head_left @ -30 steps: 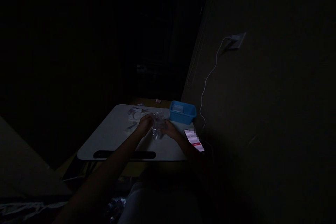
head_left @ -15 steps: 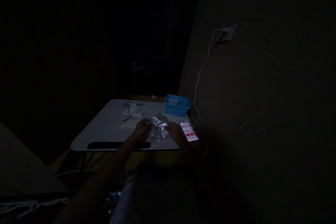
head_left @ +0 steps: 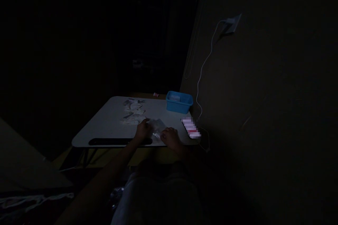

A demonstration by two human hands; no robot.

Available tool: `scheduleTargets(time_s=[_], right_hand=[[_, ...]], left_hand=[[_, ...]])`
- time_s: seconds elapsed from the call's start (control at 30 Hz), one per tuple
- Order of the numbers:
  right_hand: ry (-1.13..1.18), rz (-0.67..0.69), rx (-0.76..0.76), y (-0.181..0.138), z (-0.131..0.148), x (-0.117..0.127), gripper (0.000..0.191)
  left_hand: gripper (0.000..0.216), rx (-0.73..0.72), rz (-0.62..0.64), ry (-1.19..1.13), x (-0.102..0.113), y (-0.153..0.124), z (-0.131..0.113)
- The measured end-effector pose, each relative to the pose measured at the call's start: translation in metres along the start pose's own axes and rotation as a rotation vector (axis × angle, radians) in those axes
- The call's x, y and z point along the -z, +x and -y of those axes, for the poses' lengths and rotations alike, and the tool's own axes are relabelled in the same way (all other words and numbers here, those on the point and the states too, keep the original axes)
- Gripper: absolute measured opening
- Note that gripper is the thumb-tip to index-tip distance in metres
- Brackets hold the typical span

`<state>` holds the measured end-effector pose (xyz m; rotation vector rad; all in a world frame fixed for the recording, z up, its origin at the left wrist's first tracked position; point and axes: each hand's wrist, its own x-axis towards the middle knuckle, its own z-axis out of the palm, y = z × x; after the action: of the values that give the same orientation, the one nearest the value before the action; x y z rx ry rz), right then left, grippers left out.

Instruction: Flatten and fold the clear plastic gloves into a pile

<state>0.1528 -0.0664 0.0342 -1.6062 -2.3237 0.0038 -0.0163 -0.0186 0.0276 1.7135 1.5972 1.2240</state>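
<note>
A clear, crinkled plastic bag (head_left: 157, 126) lies between my hands near the front of the white table (head_left: 105, 123). My left hand (head_left: 143, 129) is closed on the bag's left edge, with thumb and fingers together. At the bag's right side, my right hand (head_left: 171, 137) has its fingers curled onto the plastic. The dim light hides the exact fingertips. Beyond my left hand lie several thin whitish pieces, perhaps cloth or gloves, with clear plastic (head_left: 133, 117) among them.
A blue plastic basket (head_left: 179, 106) with something pale inside stands at the back right. A lit phone (head_left: 190, 127) lies at the right edge, near a white cable (head_left: 202, 74) running from a wall socket (head_left: 232, 24). A black slot (head_left: 118, 141) runs along the front edge.
The bag, spread between both hands before, is now lower and more bunched. My right hand has moved down and slightly left, its fingers more curled. The view has shifted slightly.
</note>
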Motion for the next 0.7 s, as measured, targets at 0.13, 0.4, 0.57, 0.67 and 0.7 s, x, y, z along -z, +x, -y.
scheduleTargets(time_s=[0.13,0.4,0.57,0.67,0.7], right_hand=[[0.205,-0.090,-0.099,0.010,-0.012,-0.006,0.017],[0.495,-0.230,-0.289,0.042,-0.056,-0.007,0.019],[0.599,-0.269,-0.362,0.063,-0.079,-0.018,0.016],[0.666,-0.312,-0.352,0.072,-0.085,-0.022,0.015],[0.695,-0.325,-0.327,0.074,-0.086,-0.022,0.016]], left_hand=[[0.047,-0.020,0.053,0.013,0.005,-0.005,0.005],[0.041,-0.102,-0.001,-0.022,0.013,-0.018,0.012],[0.033,-0.140,0.024,0.148,0.014,-0.029,0.007],[0.031,-0.117,0.054,0.197,0.017,-0.041,-0.001],[0.031,-0.101,0.067,0.221,0.019,-0.043,-0.005]])
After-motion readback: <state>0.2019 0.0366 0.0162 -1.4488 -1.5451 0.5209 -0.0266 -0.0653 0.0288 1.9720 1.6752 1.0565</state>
